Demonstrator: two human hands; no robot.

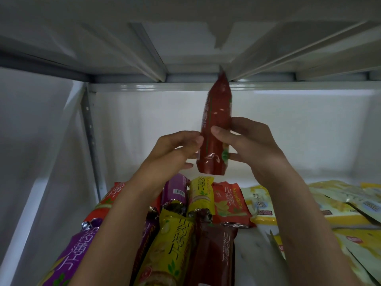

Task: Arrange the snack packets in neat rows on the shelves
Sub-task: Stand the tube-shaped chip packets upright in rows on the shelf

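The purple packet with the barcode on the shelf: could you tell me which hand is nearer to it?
Left. The left hand hovers just above the purple packet, its wrist crossing it; the right hand is higher, to the right, both holding the dark red packet.

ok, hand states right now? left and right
Left hand: pinching the dark red snack packet at its left edge.
Right hand: gripping the same packet, thumb in front, fingers behind.

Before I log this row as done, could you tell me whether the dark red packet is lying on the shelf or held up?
Held up, on end: the dark red packet is gripped by the left hand and right hand above the lying packets.
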